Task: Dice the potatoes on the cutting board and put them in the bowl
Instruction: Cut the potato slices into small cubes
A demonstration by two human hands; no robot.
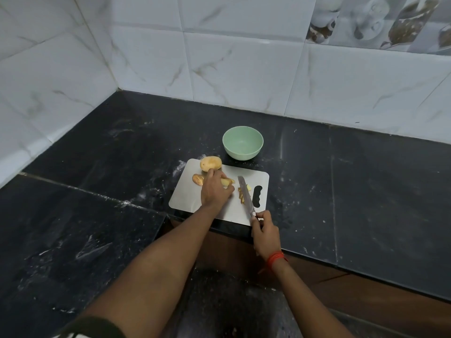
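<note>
A steel cutting board (190, 196) lies at the counter's front edge. A whole potato (210, 163) sits at its far left corner, with a cut half (198, 179) just in front of it. My left hand (214, 191) grips a potato piece (227, 182) against the board. Several cut strips (241, 193) lie beside the blade. My right hand (264, 234) holds the knife (246, 197) by its handle, blade pointing away, over the board's right side. The pale green bowl (242, 142) stands behind the board and looks to hold nothing.
The black stone counter (366, 186) runs into a corner of white marble-look wall tiles (244, 69). White specks dot the counter. A brown cabinet front (317, 281) shows below the counter edge.
</note>
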